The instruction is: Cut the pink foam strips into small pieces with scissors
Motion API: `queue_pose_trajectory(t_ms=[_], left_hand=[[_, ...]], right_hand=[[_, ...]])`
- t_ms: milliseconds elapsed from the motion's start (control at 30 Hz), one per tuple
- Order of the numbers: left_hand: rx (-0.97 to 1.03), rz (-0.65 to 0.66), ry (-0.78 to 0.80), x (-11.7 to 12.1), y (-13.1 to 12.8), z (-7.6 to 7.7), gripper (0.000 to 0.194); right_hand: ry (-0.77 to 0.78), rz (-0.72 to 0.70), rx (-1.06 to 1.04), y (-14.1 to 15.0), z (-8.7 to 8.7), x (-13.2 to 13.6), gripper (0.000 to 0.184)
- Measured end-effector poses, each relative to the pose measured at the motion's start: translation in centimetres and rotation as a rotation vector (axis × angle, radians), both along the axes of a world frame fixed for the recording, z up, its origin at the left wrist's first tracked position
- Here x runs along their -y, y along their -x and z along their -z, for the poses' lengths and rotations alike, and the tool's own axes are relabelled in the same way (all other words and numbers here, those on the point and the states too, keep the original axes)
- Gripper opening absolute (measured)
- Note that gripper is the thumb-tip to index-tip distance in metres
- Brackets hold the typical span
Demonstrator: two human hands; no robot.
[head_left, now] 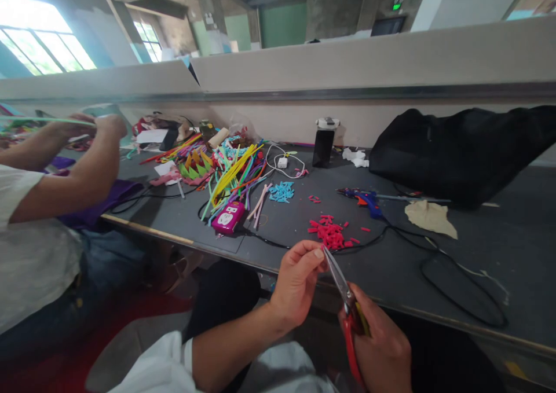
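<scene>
My right hand (382, 338) is wrapped around the red handle of a pair of scissors (338, 274). The blades point up and to the left, looking closed or nearly so. At their tip, my left hand (299, 280) has thumb and forefinger pinched together. A small red piece of pipe cleaner (322, 247) just shows there, mostly hidden by the fingers. Right behind, on the dark table (278, 222), lies a loose heap of short red pieces (330, 234). A smaller heap of short blue pieces (281, 191) sits farther back.
To the left lie a bundle of coloured pipe cleaners (234, 176) and a magenta box (228, 217). A blue glue gun (371, 205), its black cord, a beige cloth scrap (431, 218) and a black bag (452, 150) are rightward. Another person's arms (73, 187) work at far left.
</scene>
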State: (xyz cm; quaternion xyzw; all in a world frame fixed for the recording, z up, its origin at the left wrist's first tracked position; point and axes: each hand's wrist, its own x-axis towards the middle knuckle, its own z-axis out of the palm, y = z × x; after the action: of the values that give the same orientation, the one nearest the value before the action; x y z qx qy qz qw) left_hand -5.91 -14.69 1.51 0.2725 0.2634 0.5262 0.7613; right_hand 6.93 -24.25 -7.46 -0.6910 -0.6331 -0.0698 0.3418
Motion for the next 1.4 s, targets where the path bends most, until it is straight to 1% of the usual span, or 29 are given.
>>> queue_pose_trajectory(t_ms=[100,267,367,467,567,667,733,800,900,967,1033,1167,1267,1400], left_hand=[[0.009,-0.002,0.005,0.2,0.3,0.2,0.008],[0.029,0.008,0.013,0.4,1.0,0.2,0.011],[0.052,0.039,0.015,0.3,1.5,-0.1,0.014],[0.06,0.061,0.014,0.0,1.9,-0.4,0.016],[0.029,0.051,0.017,-0.1,2.4,-0.5,0.017],[-0.047,0.049,-0.012,0.2,3.2,0.2,0.018],[-0.147,0.104,-0.021,0.7,3.8,1.2,0.018],[-0.276,0.234,0.006,1.5,4.5,2.5,0.018],[-0.411,0.433,0.124,2.7,5.3,4.4,0.018],[-0.442,0.506,0.206,3.2,5.8,5.2,0.019],[-0.448,0.543,0.255,3.5,6.1,5.5,0.021],[-0.426,0.609,0.343,3.5,6.2,5.2,0.022],[-0.389,0.668,0.407,3.3,6.3,5.0,0.021],[-0.307,0.753,0.437,3.1,6.7,5.2,0.015]], right_hand=[[0.007,-0.026,0.001,0.1,-0.2,0.0,0.038],[-0.067,-0.086,-0.004,0.9,-1.0,-0.1,0.034],[-0.087,-0.082,-0.038,1.6,-1.4,-0.1,0.031],[-0.091,-0.072,-0.063,2.0,-1.3,0.0,0.03],[-0.06,-0.078,-0.084,2.0,-1.2,0.0,0.03],[-0.045,-0.068,-0.123,2.0,-1.2,-0.1,0.029],[-0.066,-0.092,-0.145,2.2,-1.4,-0.2,0.029],[-0.083,-0.139,-0.164,2.4,-1.5,-0.2,0.031],[-0.062,-0.214,-0.205,2.7,-1.6,-0.1,0.038],[-0.029,-0.274,-0.223,2.8,-1.5,0.0,0.042],[0.005,-0.346,-0.228,2.8,-1.4,0.1,0.045],[0.076,-0.454,-0.255,2.7,-1.2,0.3,0.05],[0.1,-0.464,-0.286,2.6,-1.4,0.3,0.051],[0.099,-0.469,-0.331,2.6,-2.0,0.1,0.045]])
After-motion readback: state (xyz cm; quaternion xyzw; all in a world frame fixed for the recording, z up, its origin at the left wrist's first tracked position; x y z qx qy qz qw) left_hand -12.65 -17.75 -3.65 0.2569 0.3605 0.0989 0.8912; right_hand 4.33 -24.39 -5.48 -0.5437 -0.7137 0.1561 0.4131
